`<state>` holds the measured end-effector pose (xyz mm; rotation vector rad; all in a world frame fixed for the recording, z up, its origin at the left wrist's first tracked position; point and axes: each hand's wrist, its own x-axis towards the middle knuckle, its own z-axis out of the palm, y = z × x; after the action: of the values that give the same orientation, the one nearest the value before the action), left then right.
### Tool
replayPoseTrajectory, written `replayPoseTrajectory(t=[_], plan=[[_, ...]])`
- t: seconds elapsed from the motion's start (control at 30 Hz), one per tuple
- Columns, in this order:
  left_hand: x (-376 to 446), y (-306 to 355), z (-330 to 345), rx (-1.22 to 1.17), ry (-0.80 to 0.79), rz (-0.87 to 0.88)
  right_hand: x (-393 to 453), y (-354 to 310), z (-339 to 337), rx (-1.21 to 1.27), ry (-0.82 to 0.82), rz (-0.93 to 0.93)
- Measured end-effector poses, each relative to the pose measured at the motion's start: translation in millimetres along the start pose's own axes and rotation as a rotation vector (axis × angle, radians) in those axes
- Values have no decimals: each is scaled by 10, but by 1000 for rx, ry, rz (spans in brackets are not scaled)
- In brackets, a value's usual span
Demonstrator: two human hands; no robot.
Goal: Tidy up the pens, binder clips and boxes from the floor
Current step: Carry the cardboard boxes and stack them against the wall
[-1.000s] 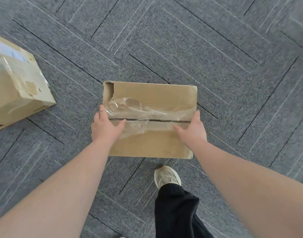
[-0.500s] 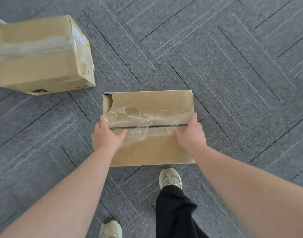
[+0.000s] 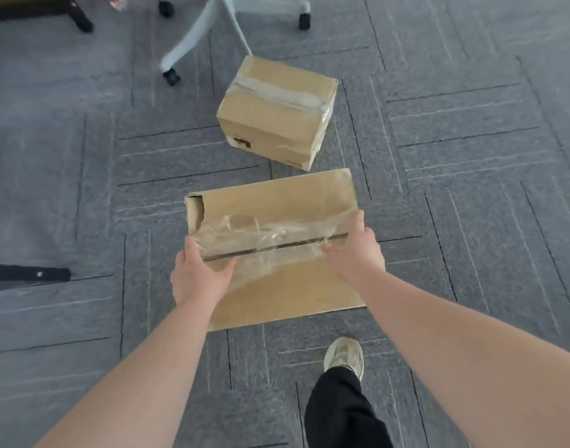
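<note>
I hold a flat brown cardboard box (image 3: pixel 277 205) in front of me above the grey carpet, its top seam covered with crumpled clear tape and one far-left corner torn. My left hand (image 3: pixel 198 276) grips its left side, thumb over the top. My right hand (image 3: pixel 358 250) grips its right side the same way. A second, taller taped cardboard box (image 3: pixel 274 114) rests on the floor just beyond the held one. No pens or binder clips are visible.
A grey office chair base (image 3: pixel 212 30) with black castors stands at the far top. A dark furniture leg (image 3: pixel 80 17) is at top left, and a black bar (image 3: pixel 25 273) lies at the left edge. My shoe (image 3: pixel 345 354) and black trouser leg are below the box.
The view has swung left while I carry the box. The second box has shifted from the left edge to straight ahead, and the chair base has come into view.
</note>
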<state>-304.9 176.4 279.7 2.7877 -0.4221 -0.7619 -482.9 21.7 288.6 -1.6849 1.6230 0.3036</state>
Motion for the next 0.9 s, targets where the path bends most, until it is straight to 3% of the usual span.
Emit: replayPoseTrajectory(t=[0.57, 0.9], plan=[[-1948, -4135, -1187, -370, 217, -610, -3051, -960, 2584, -377, -251, -480], [-2993, -5491, -1475, -580, 343, -853, -4455, -1303, 3534, -599, -330, -763]])
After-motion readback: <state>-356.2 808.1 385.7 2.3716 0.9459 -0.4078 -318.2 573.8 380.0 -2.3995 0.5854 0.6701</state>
